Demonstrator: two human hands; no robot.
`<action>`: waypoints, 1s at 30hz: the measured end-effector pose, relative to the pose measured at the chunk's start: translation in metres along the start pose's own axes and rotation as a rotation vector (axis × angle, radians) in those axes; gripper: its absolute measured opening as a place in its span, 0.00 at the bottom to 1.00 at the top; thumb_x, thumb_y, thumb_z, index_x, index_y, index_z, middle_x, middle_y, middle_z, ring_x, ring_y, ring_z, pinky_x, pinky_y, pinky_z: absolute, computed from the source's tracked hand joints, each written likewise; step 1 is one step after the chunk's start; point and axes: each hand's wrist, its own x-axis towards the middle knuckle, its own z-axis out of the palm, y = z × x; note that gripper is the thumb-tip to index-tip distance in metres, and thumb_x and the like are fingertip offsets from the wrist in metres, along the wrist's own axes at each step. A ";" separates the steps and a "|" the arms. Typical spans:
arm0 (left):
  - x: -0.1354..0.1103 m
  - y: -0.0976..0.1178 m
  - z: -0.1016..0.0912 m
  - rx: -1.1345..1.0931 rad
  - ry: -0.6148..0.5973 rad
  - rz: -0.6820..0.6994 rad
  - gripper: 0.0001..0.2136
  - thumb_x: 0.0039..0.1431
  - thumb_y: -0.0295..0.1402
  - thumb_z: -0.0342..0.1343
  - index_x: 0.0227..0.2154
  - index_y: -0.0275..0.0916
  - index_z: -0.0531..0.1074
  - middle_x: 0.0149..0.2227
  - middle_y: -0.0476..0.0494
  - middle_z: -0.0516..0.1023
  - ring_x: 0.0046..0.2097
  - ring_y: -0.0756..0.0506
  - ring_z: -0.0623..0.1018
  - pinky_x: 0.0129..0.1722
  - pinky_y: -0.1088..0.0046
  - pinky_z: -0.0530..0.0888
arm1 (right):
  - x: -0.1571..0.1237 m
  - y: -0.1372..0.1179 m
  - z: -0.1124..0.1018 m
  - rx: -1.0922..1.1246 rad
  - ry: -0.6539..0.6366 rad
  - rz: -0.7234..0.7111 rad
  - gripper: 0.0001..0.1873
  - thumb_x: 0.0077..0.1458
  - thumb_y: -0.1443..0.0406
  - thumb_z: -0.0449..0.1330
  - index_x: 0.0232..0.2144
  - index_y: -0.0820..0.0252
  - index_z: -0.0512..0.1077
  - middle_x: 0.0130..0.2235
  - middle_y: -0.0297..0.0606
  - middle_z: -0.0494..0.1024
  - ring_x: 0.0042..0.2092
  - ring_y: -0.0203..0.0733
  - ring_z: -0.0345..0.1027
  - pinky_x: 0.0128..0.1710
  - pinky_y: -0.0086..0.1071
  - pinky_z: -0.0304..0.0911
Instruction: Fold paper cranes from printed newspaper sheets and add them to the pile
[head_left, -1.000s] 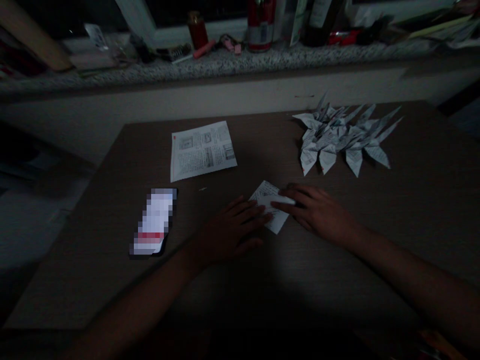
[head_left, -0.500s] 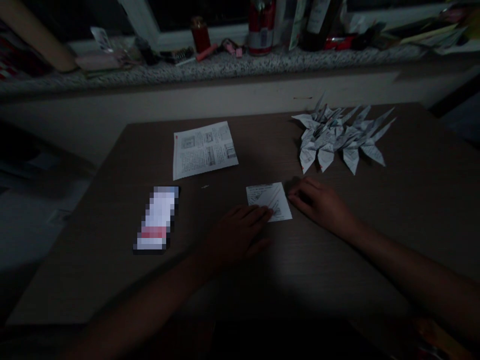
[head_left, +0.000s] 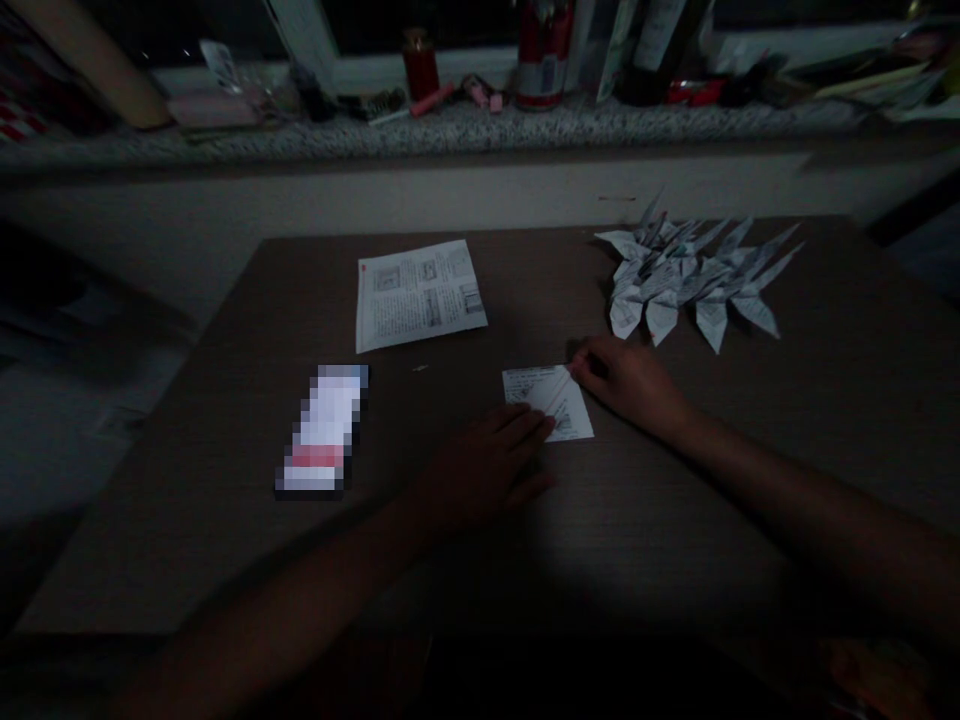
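A small folded square of printed paper (head_left: pixel 550 400) lies flat on the dark brown table (head_left: pixel 675 500). My left hand (head_left: pixel 484 465) rests palm down with its fingers stretched out, fingertips pressing the paper's lower left edge. My right hand (head_left: pixel 626 380) has its fingers curled together at the paper's upper right corner, pinching that corner. The light is dim and the fingertips are hard to make out.
A printed sheet (head_left: pixel 418 293) lies flat at the table's far middle. A pile of several folded paper shapes (head_left: pixel 690 275) sits at the far right. A blurred-out phone-like object (head_left: pixel 324 430) lies to the left. A cluttered stone ledge (head_left: pixel 480 125) runs behind the table.
The paper has turned from a diamond to lie square. My right hand slid off the top of it to its upper right corner. My left hand stayed at the lower left edge.
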 end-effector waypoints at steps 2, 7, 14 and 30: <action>0.000 0.001 0.001 -0.005 0.000 -0.002 0.29 0.76 0.50 0.42 0.67 0.32 0.63 0.66 0.33 0.69 0.68 0.36 0.66 0.66 0.56 0.68 | 0.001 0.001 0.001 -0.017 0.014 0.003 0.07 0.63 0.65 0.58 0.32 0.57 0.74 0.32 0.39 0.80 0.33 0.44 0.73 0.35 0.35 0.65; 0.000 0.001 0.002 -0.013 0.001 -0.003 0.29 0.76 0.50 0.43 0.68 0.33 0.62 0.67 0.34 0.69 0.69 0.36 0.65 0.66 0.56 0.68 | 0.002 0.004 0.002 0.018 0.018 0.028 0.05 0.61 0.65 0.61 0.32 0.57 0.75 0.32 0.39 0.80 0.33 0.44 0.74 0.35 0.36 0.66; 0.001 0.002 0.004 0.000 -0.002 -0.005 0.30 0.76 0.49 0.43 0.68 0.30 0.61 0.67 0.33 0.68 0.69 0.36 0.65 0.66 0.58 0.68 | -0.009 -0.001 0.002 0.082 0.019 0.032 0.06 0.61 0.63 0.63 0.32 0.57 0.75 0.32 0.38 0.79 0.34 0.45 0.74 0.36 0.37 0.66; -0.001 0.003 0.002 0.010 -0.003 -0.003 0.27 0.76 0.45 0.45 0.67 0.31 0.62 0.67 0.32 0.68 0.69 0.37 0.66 0.66 0.59 0.68 | -0.039 -0.023 0.004 0.063 -0.078 -0.094 0.06 0.61 0.66 0.67 0.33 0.56 0.72 0.34 0.37 0.77 0.39 0.47 0.73 0.42 0.39 0.64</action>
